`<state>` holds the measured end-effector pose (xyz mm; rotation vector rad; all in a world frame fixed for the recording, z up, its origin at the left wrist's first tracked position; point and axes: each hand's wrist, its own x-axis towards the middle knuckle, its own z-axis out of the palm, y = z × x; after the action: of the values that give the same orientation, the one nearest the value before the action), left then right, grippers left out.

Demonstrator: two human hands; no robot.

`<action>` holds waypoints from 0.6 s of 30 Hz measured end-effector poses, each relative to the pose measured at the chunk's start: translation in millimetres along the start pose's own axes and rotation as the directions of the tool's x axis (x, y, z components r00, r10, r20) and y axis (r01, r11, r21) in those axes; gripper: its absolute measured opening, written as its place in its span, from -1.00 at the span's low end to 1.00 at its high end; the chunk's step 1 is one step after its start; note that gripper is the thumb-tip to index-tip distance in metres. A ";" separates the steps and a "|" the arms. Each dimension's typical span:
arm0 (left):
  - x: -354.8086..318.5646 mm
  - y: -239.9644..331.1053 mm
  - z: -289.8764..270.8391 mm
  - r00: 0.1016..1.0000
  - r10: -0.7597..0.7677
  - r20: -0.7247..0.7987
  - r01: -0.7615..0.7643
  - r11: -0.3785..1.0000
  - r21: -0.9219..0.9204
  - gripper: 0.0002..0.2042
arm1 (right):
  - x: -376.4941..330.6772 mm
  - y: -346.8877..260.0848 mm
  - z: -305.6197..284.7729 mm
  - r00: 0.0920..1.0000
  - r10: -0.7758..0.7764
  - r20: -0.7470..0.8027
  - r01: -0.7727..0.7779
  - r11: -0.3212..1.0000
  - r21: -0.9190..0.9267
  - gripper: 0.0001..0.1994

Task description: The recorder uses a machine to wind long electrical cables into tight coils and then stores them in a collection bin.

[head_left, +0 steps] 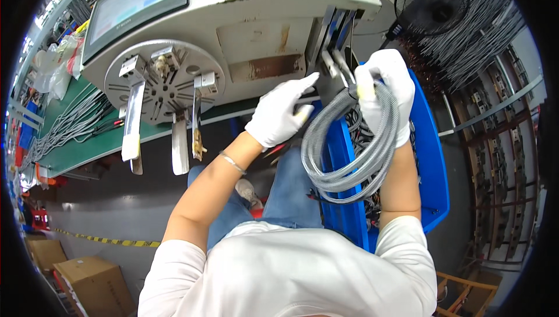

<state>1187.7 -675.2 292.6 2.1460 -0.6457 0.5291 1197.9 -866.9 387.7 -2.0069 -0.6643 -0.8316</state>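
My right hand [385, 92], in a white glove, grips a coil of grey cable [320, 148] near its top. The loops hang down over the edge of a blue bin, close to the metal arms [336, 63] at the machine's right end. A dark band or tie shows at the top of the coil; what exactly it is I cannot make out. My left hand [280, 112], gloved too, is held left of the coil with nothing in it. Its fingers are stretched out and its thumb stands apart.
A cable-winding machine has a round slotted plate [166, 81] with long prongs, and a screen [137, 8]. Loose cables [73, 119] lie on the green table [81, 148]. Coiled cables fill the blue bin [428, 159]. A black fan [431, 2] stands behind; cardboard boxes [96, 285] sit lower left.
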 end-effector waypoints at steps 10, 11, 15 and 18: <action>-50.3 74.5 -45.3 0.980 -0.085 0.179 0.158 0.878 -0.451 -0.16 | -15.7 -49.5 0.3 0.792 -0.249 0.557 0.486 0.810 -0.328 -0.74; -52.5 80.5 -50.2 0.980 -0.090 0.178 0.163 0.877 -0.453 -0.16 | -16.8 -52.4 1.3 0.769 -0.194 0.610 0.486 0.798 -0.358 -0.73; -63.6 89.9 -62.3 0.892 -0.383 0.239 0.426 0.890 -0.164 -0.25 | -32.5 -43.7 1.8 0.734 -0.165 0.658 0.397 0.891 -0.220 -0.75; -76.3 68.8 -59.0 0.950 -0.261 0.169 0.288 0.944 -0.163 -0.37 | -44.7 -37.3 2.9 0.695 0.005 0.719 0.243 0.939 -0.242 -0.79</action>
<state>1077.6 -644.7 324.0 2.0639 -0.4427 0.1542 1144.0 -852.0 371.3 -2.6293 -1.1676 -0.1839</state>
